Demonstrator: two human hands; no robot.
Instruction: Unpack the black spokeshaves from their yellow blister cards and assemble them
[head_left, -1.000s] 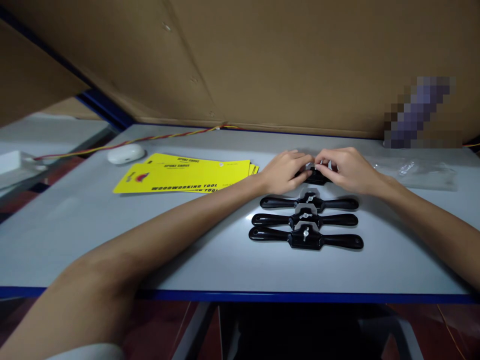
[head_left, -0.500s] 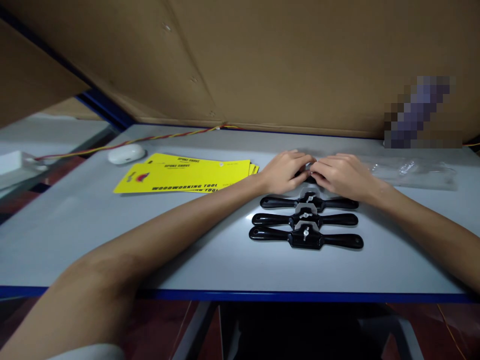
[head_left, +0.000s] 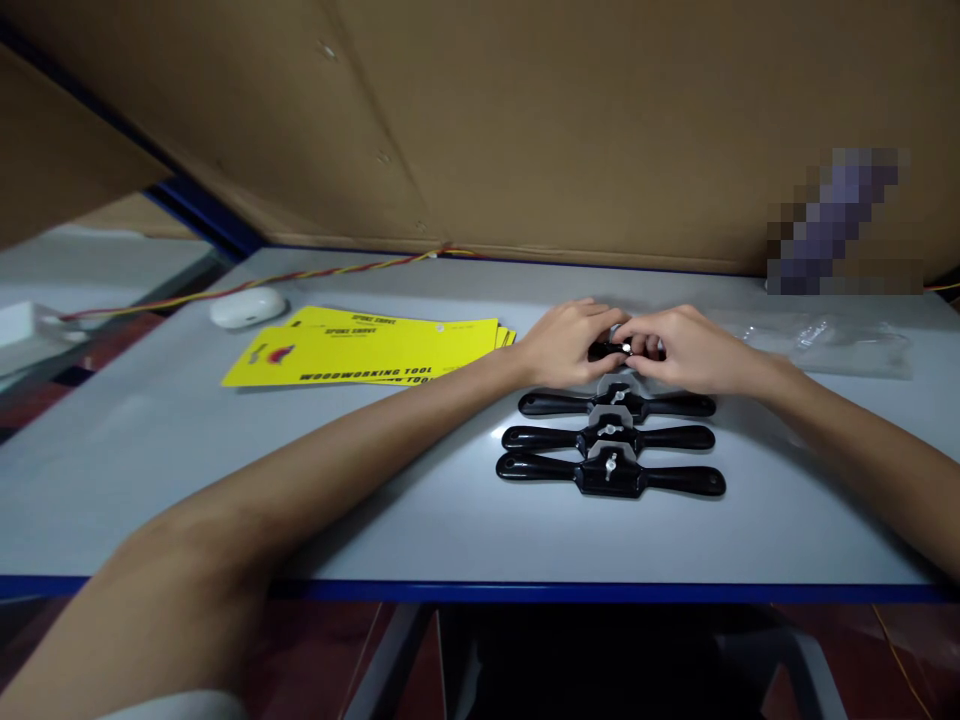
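Behind a row of three black spokeshaves (head_left: 611,475) with silvery blades and screws, my two hands meet at one more black spokeshave (head_left: 606,351), mostly hidden by the fingers. My left hand (head_left: 568,345) is closed on its left part. My right hand (head_left: 679,350) is closed at its middle, thumb and forefinger by a small shiny screw (head_left: 627,348). The three spokeshaves lie flat, one in front of the other, handles pointing left and right. Just left of my left hand are several yellow cards (head_left: 360,355) printed "SPOKE SHAVE" and "WOODWORKING TOOL".
Clear plastic bags (head_left: 825,340) lie at the back right, partly behind my right hand. A white rounded case (head_left: 247,307) sits at the back left near a twisted red-yellow cable (head_left: 337,271). Brown cardboard (head_left: 562,130) walls the grey table's (head_left: 375,500) back; a blurred-out object stands right.
My right hand's fingers have lifted and opened slightly, so more of the held spokeshave and its screw shows. My left hand and the three spokeshaves have hardly moved.
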